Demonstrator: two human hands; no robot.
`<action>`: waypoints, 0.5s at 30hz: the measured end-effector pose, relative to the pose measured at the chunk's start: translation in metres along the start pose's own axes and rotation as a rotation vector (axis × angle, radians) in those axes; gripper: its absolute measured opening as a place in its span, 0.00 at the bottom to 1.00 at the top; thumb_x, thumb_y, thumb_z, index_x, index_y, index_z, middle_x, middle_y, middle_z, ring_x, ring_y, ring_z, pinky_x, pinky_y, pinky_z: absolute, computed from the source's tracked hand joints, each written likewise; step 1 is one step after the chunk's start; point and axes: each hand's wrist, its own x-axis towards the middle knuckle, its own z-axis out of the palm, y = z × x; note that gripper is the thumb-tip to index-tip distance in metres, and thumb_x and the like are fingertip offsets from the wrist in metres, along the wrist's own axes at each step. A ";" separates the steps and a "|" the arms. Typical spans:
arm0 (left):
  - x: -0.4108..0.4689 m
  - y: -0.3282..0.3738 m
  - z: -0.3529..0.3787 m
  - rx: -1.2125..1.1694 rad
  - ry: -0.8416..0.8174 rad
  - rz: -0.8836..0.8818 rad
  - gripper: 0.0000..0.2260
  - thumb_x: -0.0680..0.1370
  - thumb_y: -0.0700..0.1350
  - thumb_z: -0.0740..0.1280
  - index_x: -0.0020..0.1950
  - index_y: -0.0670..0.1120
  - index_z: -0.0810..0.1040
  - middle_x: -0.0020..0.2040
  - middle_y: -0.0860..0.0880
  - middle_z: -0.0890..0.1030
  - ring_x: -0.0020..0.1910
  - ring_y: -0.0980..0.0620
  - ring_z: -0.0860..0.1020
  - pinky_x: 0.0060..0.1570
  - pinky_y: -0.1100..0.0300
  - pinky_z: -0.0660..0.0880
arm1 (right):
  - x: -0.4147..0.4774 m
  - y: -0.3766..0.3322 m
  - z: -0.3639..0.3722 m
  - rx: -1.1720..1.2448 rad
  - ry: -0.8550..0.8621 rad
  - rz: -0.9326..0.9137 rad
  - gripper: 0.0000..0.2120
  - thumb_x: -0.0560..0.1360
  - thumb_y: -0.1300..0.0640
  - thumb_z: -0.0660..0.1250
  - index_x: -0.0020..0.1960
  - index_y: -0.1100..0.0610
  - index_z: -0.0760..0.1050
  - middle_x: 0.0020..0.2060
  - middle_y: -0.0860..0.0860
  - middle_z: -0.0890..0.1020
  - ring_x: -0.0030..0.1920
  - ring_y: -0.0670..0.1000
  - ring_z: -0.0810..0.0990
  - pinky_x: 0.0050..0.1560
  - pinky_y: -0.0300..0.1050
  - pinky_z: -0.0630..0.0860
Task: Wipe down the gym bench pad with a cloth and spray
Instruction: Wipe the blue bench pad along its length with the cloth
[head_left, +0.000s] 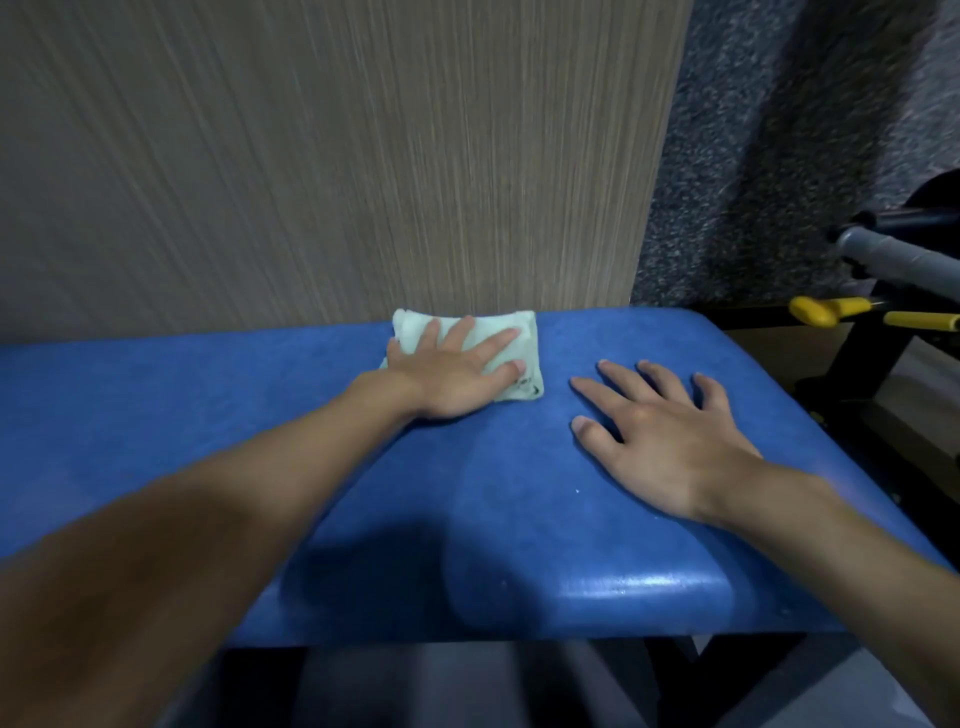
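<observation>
Bench pad (260, 415), blue and broad, runs under both my hands, with the wood-grain wall panel (311, 156) standing just beyond my left fingertips. My left hand (452, 374) lies flat, fingers straight and spread, pressing the folded pale-green cloth (408, 325) onto the pad's far edge; it curls round nothing. My right hand (660, 436) rests flat and spread on bare pad, right of the cloth, near it but apart, holding nothing: a brace, I'd say. No spray bottle in view. A wet sheen (649, 582) with small droplets glints on the near edge, below my right wrist. This reads as the wiping step, at the far side. Next, I judge, comes a firm pull of the cloth towards me across that wet patch, palm flat so the fold doesn't bunch.
</observation>
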 end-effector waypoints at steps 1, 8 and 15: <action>0.013 -0.002 -0.005 -0.007 -0.004 -0.015 0.25 0.77 0.72 0.42 0.74 0.75 0.41 0.82 0.57 0.41 0.80 0.46 0.39 0.72 0.31 0.40 | 0.000 0.000 0.000 0.003 0.000 0.001 0.29 0.78 0.34 0.40 0.78 0.37 0.47 0.79 0.41 0.47 0.79 0.50 0.42 0.75 0.62 0.40; 0.025 -0.005 -0.009 -0.025 -0.008 -0.042 0.25 0.75 0.73 0.41 0.73 0.77 0.43 0.82 0.57 0.44 0.80 0.47 0.39 0.71 0.33 0.40 | -0.002 -0.001 -0.002 0.017 0.007 0.003 0.30 0.77 0.34 0.40 0.78 0.37 0.48 0.79 0.41 0.49 0.79 0.50 0.44 0.75 0.61 0.41; -0.062 0.004 0.012 -0.003 0.009 0.046 0.24 0.78 0.71 0.42 0.74 0.75 0.40 0.82 0.55 0.39 0.80 0.46 0.37 0.73 0.34 0.37 | -0.003 -0.001 -0.003 0.049 0.006 0.004 0.29 0.78 0.34 0.42 0.78 0.37 0.50 0.79 0.42 0.50 0.79 0.50 0.44 0.75 0.61 0.41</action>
